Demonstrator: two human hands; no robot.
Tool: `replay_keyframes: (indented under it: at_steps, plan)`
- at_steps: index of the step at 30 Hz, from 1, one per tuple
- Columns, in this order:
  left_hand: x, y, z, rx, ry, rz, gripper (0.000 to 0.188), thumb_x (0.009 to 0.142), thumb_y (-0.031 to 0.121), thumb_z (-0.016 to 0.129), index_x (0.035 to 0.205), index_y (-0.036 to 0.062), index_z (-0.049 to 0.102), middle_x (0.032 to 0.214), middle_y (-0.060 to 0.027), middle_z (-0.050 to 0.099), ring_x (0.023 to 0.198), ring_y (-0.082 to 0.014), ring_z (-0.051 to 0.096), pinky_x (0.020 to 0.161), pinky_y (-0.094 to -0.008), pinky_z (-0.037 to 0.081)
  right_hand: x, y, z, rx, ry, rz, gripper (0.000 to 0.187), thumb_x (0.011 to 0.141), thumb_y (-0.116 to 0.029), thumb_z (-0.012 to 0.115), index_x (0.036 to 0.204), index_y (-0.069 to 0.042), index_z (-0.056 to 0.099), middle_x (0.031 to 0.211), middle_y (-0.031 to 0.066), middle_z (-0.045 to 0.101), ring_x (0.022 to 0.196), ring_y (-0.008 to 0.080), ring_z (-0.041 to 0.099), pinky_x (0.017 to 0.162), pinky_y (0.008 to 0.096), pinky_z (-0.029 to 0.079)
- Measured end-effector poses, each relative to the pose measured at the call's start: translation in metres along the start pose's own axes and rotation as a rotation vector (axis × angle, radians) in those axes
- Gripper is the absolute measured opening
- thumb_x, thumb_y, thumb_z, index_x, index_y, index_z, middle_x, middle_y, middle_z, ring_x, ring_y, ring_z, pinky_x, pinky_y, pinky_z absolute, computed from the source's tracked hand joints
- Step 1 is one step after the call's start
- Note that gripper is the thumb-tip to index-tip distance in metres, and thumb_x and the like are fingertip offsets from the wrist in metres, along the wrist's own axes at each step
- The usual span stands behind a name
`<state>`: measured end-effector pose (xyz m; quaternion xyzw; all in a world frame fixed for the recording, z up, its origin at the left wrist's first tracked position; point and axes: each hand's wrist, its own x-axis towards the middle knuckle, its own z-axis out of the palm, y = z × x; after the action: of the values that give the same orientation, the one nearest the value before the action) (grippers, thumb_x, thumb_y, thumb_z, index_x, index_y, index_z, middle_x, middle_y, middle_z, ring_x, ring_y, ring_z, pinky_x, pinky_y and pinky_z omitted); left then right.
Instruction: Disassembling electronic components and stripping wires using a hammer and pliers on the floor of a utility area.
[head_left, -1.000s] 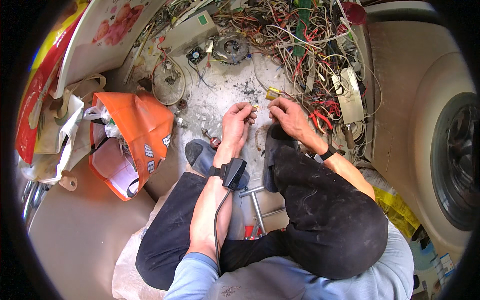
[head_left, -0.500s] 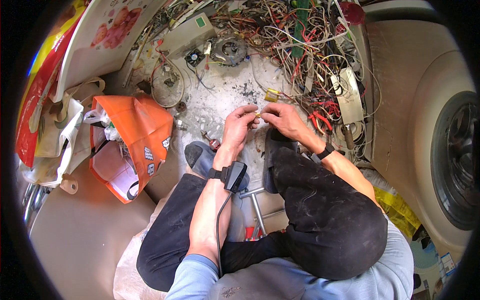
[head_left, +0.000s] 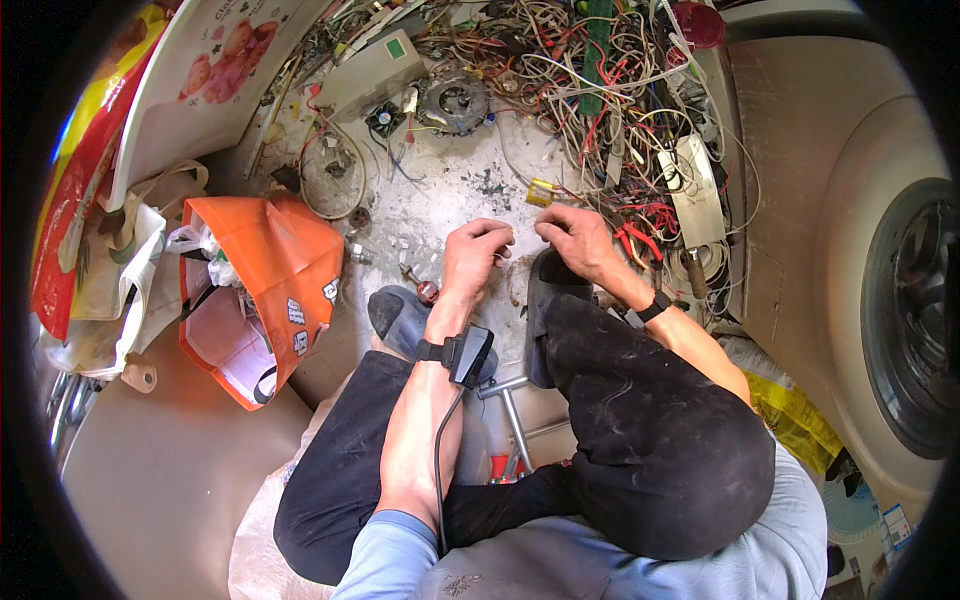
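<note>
Over the pale, littered floor, my left hand (head_left: 478, 257) is pinched closed, thumb against the fingers. Whatever sits at its fingertips is too small to name. Across a narrow gap, my right hand (head_left: 583, 243) has its fingers curled together with the thumb; what they hold, if anything, is hidden. Just beyond the right fingers lies a small yellow block (head_left: 540, 192) with wires. Red-handled pliers (head_left: 638, 243) rest to the right of that hand. A small tool with a red end (head_left: 427, 293) lies by my left wrist, near my foot.
A dense tangle of wires (head_left: 630, 110) covers the far right. Toward the back are a grey box (head_left: 375, 75), a small black fan (head_left: 385, 118) and a round motor part (head_left: 455, 103). An orange bag (head_left: 300, 262) stands at left; a round-windowed appliance (head_left: 850, 200) flanks the right.
My hands have drawn apart, the right one moving slightly right. The small yellowish piece seen between the fingertips before no longer shows clearly.
</note>
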<state>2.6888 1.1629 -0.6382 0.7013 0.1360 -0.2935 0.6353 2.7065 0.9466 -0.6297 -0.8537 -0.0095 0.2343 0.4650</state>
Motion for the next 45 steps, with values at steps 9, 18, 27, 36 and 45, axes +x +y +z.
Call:
replay_keyframes:
  at_steps: [9, 18, 27, 36, 45]
  plan:
    - [0.003, -0.022, -0.012, -0.803, 0.285, -0.352, 0.012, 0.095, 0.004, 0.066, 0.104, -0.0022, 0.069, 0.083, -0.0104, 0.07, 0.063, -0.0146, 0.061, 0.055, -0.0268, 0.047, -0.004, 0.014, -0.026, 0.081, 0.108, 0.078, 0.015, 0.098, -0.013, 0.067, 0.102, 0.001, 0.071, 0.08, 0.0032, 0.068, 0.071, 0.0096, 0.062, 0.066, 0.027, 0.051]
    - [0.008, -0.036, -0.011, -0.866, 0.344, -0.364, 0.012, 0.098, 0.009, 0.066, 0.107, 0.0012, 0.066, 0.083, -0.0094, 0.069, 0.062, -0.0154, 0.06, 0.055, -0.0284, 0.047, -0.017, 0.033, -0.052, 0.318, 0.319, 0.325, 0.023, 0.096, -0.019, 0.067, 0.107, 0.0, 0.074, 0.081, 0.0043, 0.07, 0.071, 0.0117, 0.062, 0.066, 0.0288, 0.049]
    - [0.006, -0.032, -0.008, -1.07, 0.188, -0.294, 0.031, 0.107, 0.014, 0.056, 0.133, -0.0011, 0.058, 0.103, -0.0171, 0.074, 0.079, -0.0209, 0.068, 0.07, -0.0327, 0.054, -0.002, -0.008, -0.039, 0.621, 0.018, 0.321, 0.015, 0.101, -0.015, 0.066, 0.102, 0.0, 0.068, 0.083, 0.0038, 0.066, 0.072, 0.0113, 0.062, 0.066, 0.0261, 0.05]
    - [0.0, -0.013, -0.006, -1.11, 0.101, -0.326, 0.043, 0.11, 0.013, 0.044, 0.149, -0.0053, 0.043, 0.124, -0.0244, 0.068, 0.108, -0.0326, 0.071, 0.092, -0.0422, 0.058, 0.011, -0.006, -0.005, 0.38, -0.215, 0.196, 0.016, 0.1, -0.015, 0.067, 0.107, -0.001, 0.069, 0.081, -0.0005, 0.064, 0.072, 0.0077, 0.059, 0.066, 0.0254, 0.049]
    - [-0.008, 0.002, 0.029, -0.714, -0.005, -0.475, 0.047, 0.108, 0.014, 0.046, 0.149, -0.008, 0.044, 0.132, -0.0212, 0.064, 0.121, -0.0342, 0.065, 0.105, -0.0455, 0.054, -0.01, 0.031, 0.012, -0.169, -0.184, -0.275, 0.02, 0.093, -0.012, 0.07, 0.113, -0.009, 0.07, 0.086, 0.0188, 0.07, 0.078, 0.0391, 0.07, 0.065, 0.0417, 0.055]
